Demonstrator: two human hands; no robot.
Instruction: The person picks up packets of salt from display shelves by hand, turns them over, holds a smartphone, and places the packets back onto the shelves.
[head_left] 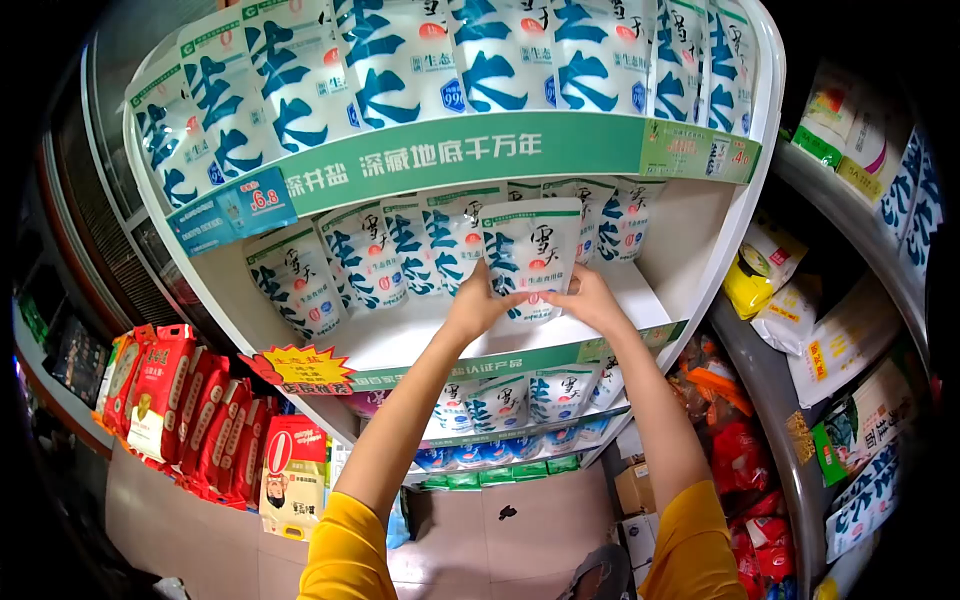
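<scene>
A white bag of salt [531,240] with a green top strip and dark blue lettering stands upright between my two hands, at the front of the middle shelf [400,330]. My left hand [477,304] grips its lower left side, thumb across the front. On its lower right side, my right hand [588,300] closes in the same way, and the thumbs come near each other. Fingers behind the bag are hidden. Several matching salt bags [365,258] stand in a row behind it, the leftmost one tilted.
Above, a packed shelf of salt bags [390,60] has a green front strip [420,150]. Smaller packs [497,403] fill the lower shelves. Red rice bags [165,395] stand on the left. A curved metal rack [800,470] with packaged goods rises on the right.
</scene>
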